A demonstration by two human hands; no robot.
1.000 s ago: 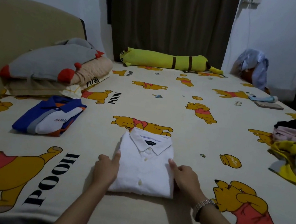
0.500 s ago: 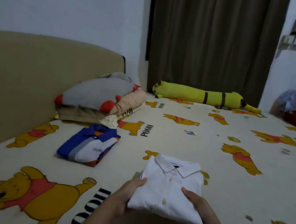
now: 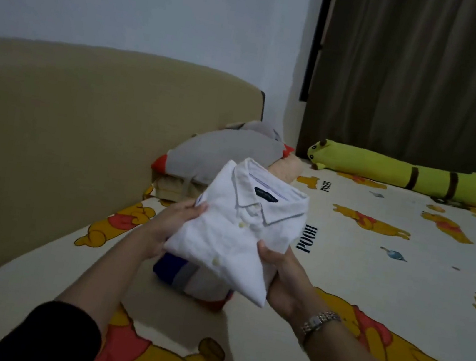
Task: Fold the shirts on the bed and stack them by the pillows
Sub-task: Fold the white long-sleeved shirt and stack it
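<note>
The room is dim and a bit grainy, with soft blur all over, a dark shadow under the hands (image 3: 226, 249), and lines bending near the edges.

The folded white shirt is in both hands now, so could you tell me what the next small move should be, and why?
Probably lower the white shirt straight down onto the folded blue shirt. Left hand and right hand hold it above that shirt, which lies beside the pillows.
</note>
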